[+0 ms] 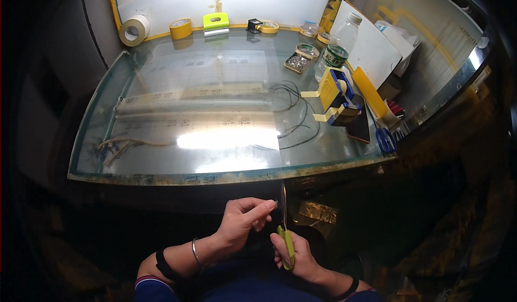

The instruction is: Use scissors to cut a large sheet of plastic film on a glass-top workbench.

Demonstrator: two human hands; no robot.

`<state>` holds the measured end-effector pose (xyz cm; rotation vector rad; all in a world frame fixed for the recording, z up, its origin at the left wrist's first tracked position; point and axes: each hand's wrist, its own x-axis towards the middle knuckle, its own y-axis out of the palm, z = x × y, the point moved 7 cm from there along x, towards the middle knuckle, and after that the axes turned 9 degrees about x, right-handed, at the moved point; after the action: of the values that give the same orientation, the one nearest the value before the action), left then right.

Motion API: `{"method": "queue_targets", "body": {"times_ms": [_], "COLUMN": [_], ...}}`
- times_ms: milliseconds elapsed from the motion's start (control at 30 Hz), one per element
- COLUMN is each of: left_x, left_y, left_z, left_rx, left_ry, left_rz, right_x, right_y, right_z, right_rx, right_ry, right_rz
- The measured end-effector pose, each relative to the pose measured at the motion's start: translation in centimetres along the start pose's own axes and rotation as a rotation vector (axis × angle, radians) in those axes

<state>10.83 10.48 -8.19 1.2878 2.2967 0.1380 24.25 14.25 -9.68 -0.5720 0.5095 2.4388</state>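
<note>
My right hand (304,259) is wrapped round the green handle of a knife (289,248) with a long, thin blade that points up towards the front edge of the glass-topped table. Left of the blade, my left hand (245,221) pinches a tiny dark piece (277,204) between thumb and forefinger; its kind is too small to make out. The piece sits close beside the blade, and whether they touch I cannot tell. Both hands are over my lap, just in front of the table edge.
The glass-topped table (210,140) carries a cord (129,140), dark wires (301,108) and a yellow tape dispenser (334,92). Tape rolls (181,28) and a green hole punch (216,22) line the back. Right: clear bottle (347,32), small tray (297,62), blue-handled scissors (385,140).
</note>
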Motion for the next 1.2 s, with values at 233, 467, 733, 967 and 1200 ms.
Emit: {"method": "queue_targets", "body": {"times_ms": [233,467,733,967,1200], "left_x": [-0.9,-1.1,-1.3,-1.9,-1.1], "left_y": [0.6,0.7,0.7,1.3,0.9], "left_z": [0.8,0.9,0.9,1.2,0.0], "left_rx": [0.036,0.043,0.054,0.069,-0.028], "left_ry": [-0.047,-0.026,-0.046,-0.003,-0.023], "left_rz": [0.104,0.129,0.107,0.116,0.012], "right_x": [0.4,0.7,0.2,1.0,1.7], "right_y": [-0.2,-0.4,-0.6,-0.8,-2.0], "right_z": [1.0,1.0,0.7,1.9,3.0], "right_rx": [-0.01,-0.063,-0.034,0.013,0.163], "right_ry": [-0.098,-0.122,-0.021,-0.101,-0.258], "right_rz": [-0.007,0.007,-0.005,-0.03,-0.099]}}
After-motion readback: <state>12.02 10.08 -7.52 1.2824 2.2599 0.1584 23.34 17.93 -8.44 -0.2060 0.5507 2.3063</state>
